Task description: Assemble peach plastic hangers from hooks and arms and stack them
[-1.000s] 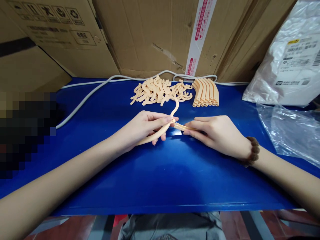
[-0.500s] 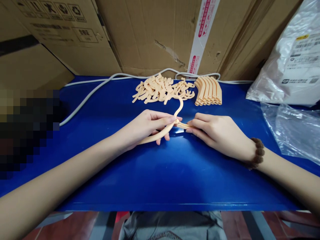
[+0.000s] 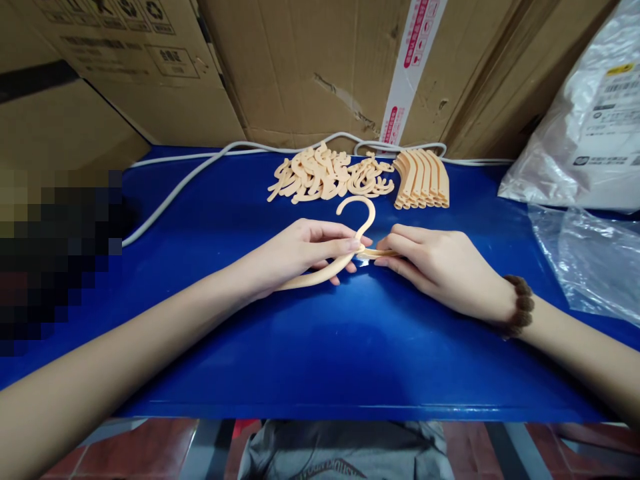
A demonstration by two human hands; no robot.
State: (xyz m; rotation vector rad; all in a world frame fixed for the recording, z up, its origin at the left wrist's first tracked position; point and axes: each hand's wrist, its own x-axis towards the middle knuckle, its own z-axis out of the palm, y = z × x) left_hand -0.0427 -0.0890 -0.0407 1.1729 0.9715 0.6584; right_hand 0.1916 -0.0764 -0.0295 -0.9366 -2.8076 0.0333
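Between my hands is a beige plastic clothes hanger (image 3: 330,272), its curved hook (image 3: 369,212) pointing up and away from me. My left hand (image 3: 305,250) is closed around the joint, thumb on top below the hook, and one hanger arm runs under the palm toward the wrist. With fingertips pinched, my right hand (image 3: 430,263) grips the other hanger arm (image 3: 377,253); most of that arm is hidden by the fingers. The two arms meet at the joint under the left thumb. Both hands are above the blue table (image 3: 310,353).
Behind the hands lie a loose pile of beige hooks and small parts (image 3: 315,175) and a neat stack of hanger arms (image 3: 423,179). A white cable (image 3: 175,175) runs along the back, before cardboard boxes (image 3: 300,73). Plastic bags (image 3: 575,147) stand at the right.
The hook has turned and now shows its full curve, opening to the left. Both hands keep their hold on the hanger. The whole view has shifted slightly.
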